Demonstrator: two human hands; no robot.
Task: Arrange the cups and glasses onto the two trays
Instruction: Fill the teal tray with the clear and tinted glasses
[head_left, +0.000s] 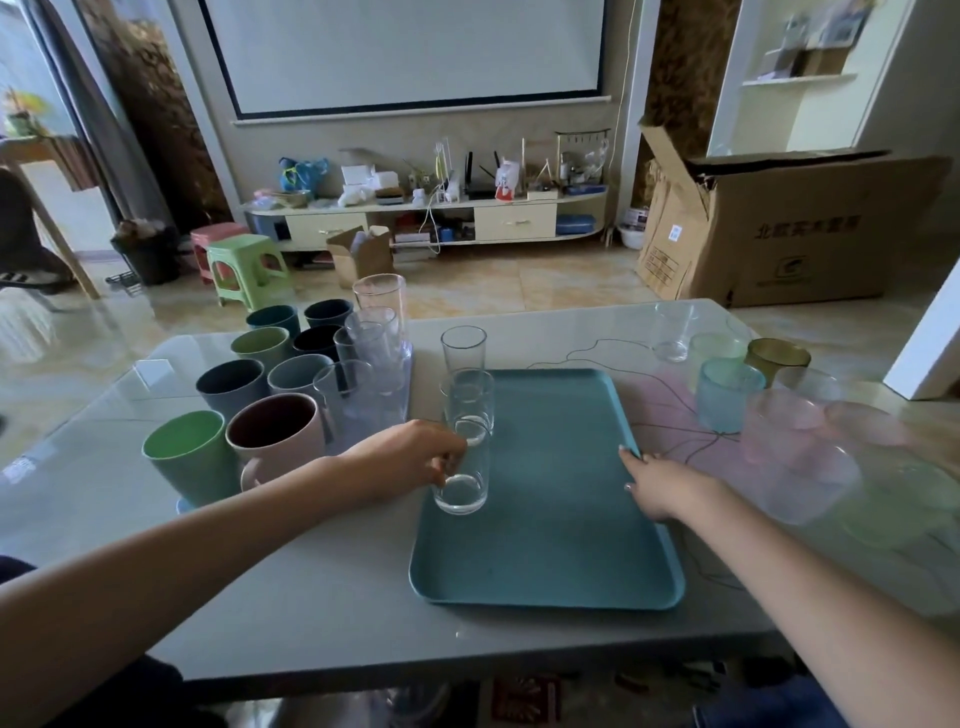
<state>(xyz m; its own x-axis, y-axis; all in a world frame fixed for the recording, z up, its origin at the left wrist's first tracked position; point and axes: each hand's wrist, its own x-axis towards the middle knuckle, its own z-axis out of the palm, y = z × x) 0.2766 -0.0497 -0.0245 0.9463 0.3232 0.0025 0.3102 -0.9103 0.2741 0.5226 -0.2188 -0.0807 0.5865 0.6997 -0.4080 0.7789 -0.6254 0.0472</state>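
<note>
A teal tray (561, 519) lies on the grey table in front of me. My left hand (410, 457) grips a clear glass (462, 483) standing upright at the tray's left edge. Two more clear glasses (467, 400) (463, 348) stand in a row behind it. My right hand (660, 483) rests on the tray's right rim, fingers on the edge. On the left a second tray (405, 364) is crowded with several coloured cups (275, 441) and clear glasses (358, 400). Loose tinted tumblers (727, 395) stand on the table at the right.
A thin cord (691, 452) winds across the table between the teal tray and the right-hand tumblers. A clear glass (672, 332) and an amber cup (776, 358) stand at the back right. A large cardboard box (789, 228) sits on the floor beyond.
</note>
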